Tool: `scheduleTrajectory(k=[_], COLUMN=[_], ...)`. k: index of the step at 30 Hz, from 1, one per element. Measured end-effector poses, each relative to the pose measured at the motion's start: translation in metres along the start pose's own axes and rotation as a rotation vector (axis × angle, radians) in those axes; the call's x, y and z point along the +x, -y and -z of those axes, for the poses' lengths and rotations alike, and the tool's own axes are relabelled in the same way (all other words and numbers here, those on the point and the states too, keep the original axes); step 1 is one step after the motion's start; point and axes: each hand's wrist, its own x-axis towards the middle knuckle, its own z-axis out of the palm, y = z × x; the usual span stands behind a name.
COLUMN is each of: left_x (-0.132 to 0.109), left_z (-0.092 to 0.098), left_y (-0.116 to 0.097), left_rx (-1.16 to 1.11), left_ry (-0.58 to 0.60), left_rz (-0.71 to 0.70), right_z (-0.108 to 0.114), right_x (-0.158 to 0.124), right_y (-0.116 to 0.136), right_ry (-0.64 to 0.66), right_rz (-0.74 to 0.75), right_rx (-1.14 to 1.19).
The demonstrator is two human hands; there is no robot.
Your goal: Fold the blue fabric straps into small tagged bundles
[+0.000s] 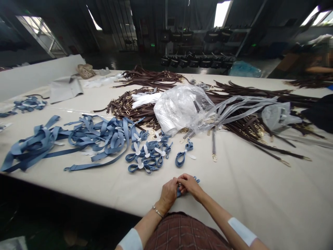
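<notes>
My left hand [169, 193] and my right hand [189, 185] meet at the table's near edge. Both are closed on a small folded blue strap [179, 190]; a blue loop of it sticks out past my right fingers. Just beyond my hands lies a bundled blue strap [182, 156] with a white tie. To its left sits a cluster of several tied blue bundles [148, 156]. Loose blue straps [85, 139] sprawl across the left of the cream table [234, 187].
A crumpled clear plastic bag [179, 107] lies mid-table on a heap of dark brown straps [247, 114] with gold clasps. More blue straps [28, 104] lie far left. Black bags [197, 62] line shelves behind. Another person's arm [318, 69] shows at far right.
</notes>
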Motion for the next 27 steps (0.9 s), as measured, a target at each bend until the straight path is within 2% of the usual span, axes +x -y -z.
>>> scheduleTrajectory(k=[5,8,11,13,15,17,19,21,22,27], left_x=[-0.001,-0.001,-0.001,-0.001,-0.002,-0.001,0.001,0.005,0.007,0.011], left_z=[-0.006,-0.005,-0.001,0.004,0.011,0.019,0.027,0.034,0.037,0.048], left_y=[0.006,0.005,0.0,-0.007,-0.014,-0.02,-0.023,-0.023,-0.022,-0.027], left_rx=[0.038,0.024,0.0,-0.017,-0.106,-0.243,-0.342,-0.347,-0.329,-0.157], left_ry=[-0.004,0.033,0.055,0.027,0.002,0.088,0.245,0.333,0.327,0.195], left_rz=[-0.12,-0.212,-0.243,-0.216,-0.1,0.076,0.196,0.21,0.197,0.073], right_z=[0.001,-0.001,-0.001,0.002,0.007,0.013,0.018,0.022,0.023,0.023], right_x=[-0.001,-0.001,-0.002,-0.004,-0.005,-0.005,-0.006,-0.007,-0.008,-0.015], right_y=[0.001,0.006,0.014,0.019,0.023,0.026,0.029,0.032,0.033,0.044], right_ry=[-0.054,-0.17,-0.25,-0.278,-0.294,-0.296,-0.293,-0.287,-0.275,-0.151], right_rz=[0.082,0.231,0.353,0.374,0.367,0.343,0.324,0.316,0.313,0.352], right_rx=[-0.181,-0.282,-0.336,-0.342,-0.324,-0.288,-0.255,-0.245,-0.251,-0.323])
